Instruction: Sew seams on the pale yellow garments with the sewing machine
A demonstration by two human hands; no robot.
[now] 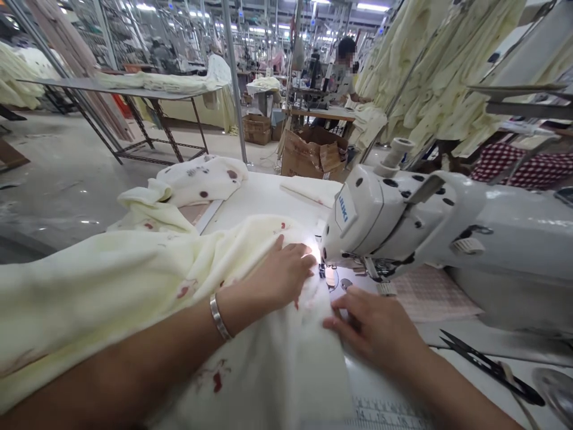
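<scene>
Pale yellow cloth (107, 280) with dark red printed motifs spreads over the table and runs up to the presser foot (322, 271) of a white sewing machine (371, 203). My left hand (284, 272) lies on the cloth just left of the lit needle area, fingers stretched out and pressing down. At the cloth's right edge is my right hand (373, 322), its thumb and forefinger apart and the fingertips touching the border. Its other fingers are curled and partly hidden. The needle tip itself is too small to make out.
Black thread snips (495, 367) lie at the right, near a printed ruler scale (385, 415) at the table's front. Behind stand an open cardboard box (308, 152) and a metal-legged table (134, 89). A person (338, 80) works farther back; garments (430, 71) hang at right.
</scene>
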